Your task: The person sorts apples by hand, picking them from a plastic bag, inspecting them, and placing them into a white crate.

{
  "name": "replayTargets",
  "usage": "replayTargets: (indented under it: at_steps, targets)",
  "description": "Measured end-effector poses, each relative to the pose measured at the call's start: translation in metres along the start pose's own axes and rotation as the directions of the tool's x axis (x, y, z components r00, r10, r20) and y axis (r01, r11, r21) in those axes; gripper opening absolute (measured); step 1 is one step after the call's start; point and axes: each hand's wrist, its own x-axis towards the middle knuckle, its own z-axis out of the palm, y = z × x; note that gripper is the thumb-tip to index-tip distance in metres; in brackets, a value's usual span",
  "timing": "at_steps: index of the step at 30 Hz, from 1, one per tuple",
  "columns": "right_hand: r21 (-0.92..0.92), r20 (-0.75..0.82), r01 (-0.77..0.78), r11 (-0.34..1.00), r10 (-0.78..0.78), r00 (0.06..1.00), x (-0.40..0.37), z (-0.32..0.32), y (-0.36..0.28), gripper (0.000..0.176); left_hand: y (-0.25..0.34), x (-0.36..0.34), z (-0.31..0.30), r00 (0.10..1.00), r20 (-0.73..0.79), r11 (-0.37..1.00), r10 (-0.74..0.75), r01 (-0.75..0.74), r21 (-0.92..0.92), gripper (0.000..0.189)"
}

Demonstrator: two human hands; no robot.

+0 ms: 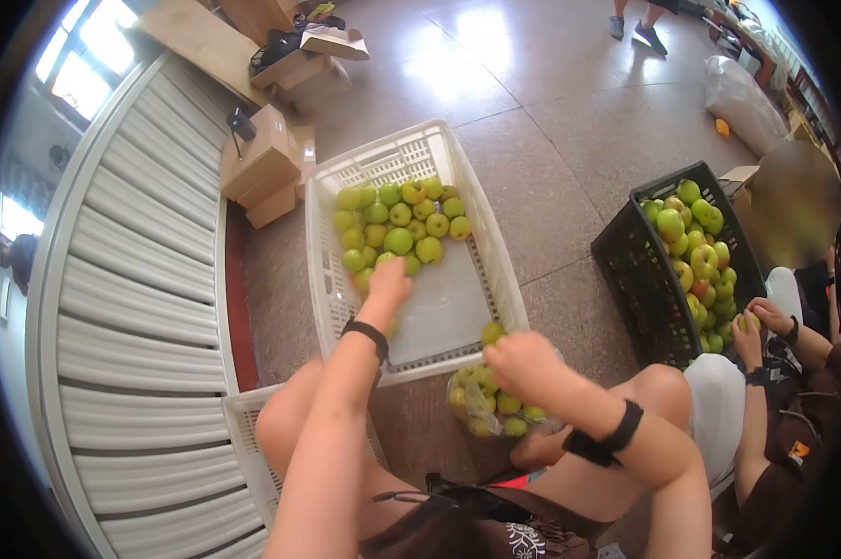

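Note:
A white plastic crate (487, 247) stands on the floor in front of me, with many green apples (398, 241) gathered toward its far and left sides. My left hand (389, 281) reaches into it, its fingers curled onto a green apple (386, 258); the fingertips are partly hidden. Close to the crate's near right corner, my right hand (525, 361) grips another green apple (493, 332). Just below that hand is a clear plastic bag (478, 410) filled with several green apples (507, 404).
To my right stands a black crate (639, 289) heaped with apples, where another person's hands (754, 328) hold an apple. White slatted panels (150, 307) run along the left. Cardboard boxes (257, 158) sit beyond them. Someone's feet (646, 35) show at the far right.

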Motion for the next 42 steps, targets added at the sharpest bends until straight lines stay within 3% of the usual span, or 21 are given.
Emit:
replayTargets:
  at_steps: [2, 4, 7, 17, 20, 23, 26, 28, 30, 32, 35, 36, 38, 42]
  targets:
    - [0.035, -0.043, 0.062, 0.997, -0.061, 0.997, -0.003, -0.005, -0.007, 0.008, -0.026, 0.003, 0.011, 0.996, 0.019, 0.983, -0.086, 0.082, 0.167, 0.033]
    - [0.094, -0.066, 0.08, 0.992, -0.074, 0.995, -0.002, -0.007, -0.011, 0.006, -0.059, 0.012, 0.032, 0.977, -0.197, 0.866, 0.082, 0.028, 0.499, 0.026]
    - [0.105, -0.011, 0.126, 0.987, -0.125, 0.992, 0.001, -0.014, -0.008, 0.007, -0.098, 0.039, 0.045, 0.954, -0.251, 0.852, 0.164, -0.009, 0.523, 0.022]
    - [0.236, -0.09, 0.192, 0.953, -0.175, 0.98, 0.008, -0.005, 0.0, 0.008, -0.092, 0.065, 0.039, 0.999, -0.045, 0.768, -0.012, 0.038, 0.639, 0.022]
    - [0.194, -0.081, 0.179, 0.965, -0.166, 0.983, 0.008, 0.0, -0.004, 0.008, -0.092, 0.062, 0.031, 0.985, -0.169, 0.883, 0.034, 0.049, 0.467, 0.048]
    - [0.167, -0.113, 0.187, 0.968, -0.169, 0.979, 0.008, 0.003, -0.002, 0.008, -0.053, 0.055, -0.018, 0.973, -0.194, 0.984, 0.125, -0.096, 0.151, 0.05]
    - [0.126, -0.159, 0.179, 0.976, -0.158, 0.974, 0.011, 0.002, 0.0, 0.009, 0.002, 0.035, -0.076, 0.928, -0.278, 0.963, 0.25, -0.268, -0.027, 0.047]
    - [0.098, -0.203, 0.145, 0.985, -0.123, 0.971, 0.013, -0.004, 0.0, 0.009, 0.031, 0.014, -0.104, 0.933, -0.293, 0.915, 0.21, -0.293, -0.278, 0.046]
    - [0.084, -0.285, 0.107, 0.991, -0.08, 0.955, 0.011, -0.015, 0.003, 0.009, 0.061, -0.015, -0.13, 0.954, -0.249, 0.783, 0.167, -0.282, -0.555, 0.047]
    - [0.102, -0.405, 0.074, 0.992, -0.026, 0.914, 0.009, -0.027, 0.005, 0.008, 0.085, -0.06, -0.153, 0.98, -0.134, 0.557, 0.15, -0.196, -0.807, 0.049]
    - [0.198, -0.492, 0.016, 0.98, 0.085, 0.867, 0.002, -0.038, 0.008, 0.006, 0.119, -0.13, -0.184, 0.955, -0.011, 0.213, 0.295, -0.078, -0.974, 0.048]
    - [0.204, -0.521, 0.013, 0.979, 0.097, 0.848, -0.001, -0.043, 0.007, 0.007, 0.125, -0.148, -0.188, 0.948, 0.058, 0.042, 0.313, 0.047, -0.998, 0.045]
    - [0.216, -0.572, 0.009, 0.976, 0.119, 0.812, -0.007, -0.051, 0.006, 0.01, 0.13, -0.179, -0.188, 0.907, 0.179, -0.294, 0.381, 0.303, -0.907, 0.039]
    - [0.311, -0.635, 0.055, 0.949, 0.165, 0.755, -0.01, -0.062, -0.002, 0.012, 0.112, -0.199, -0.154, 0.814, 0.203, -0.591, 0.545, 0.544, -0.596, 0.046]
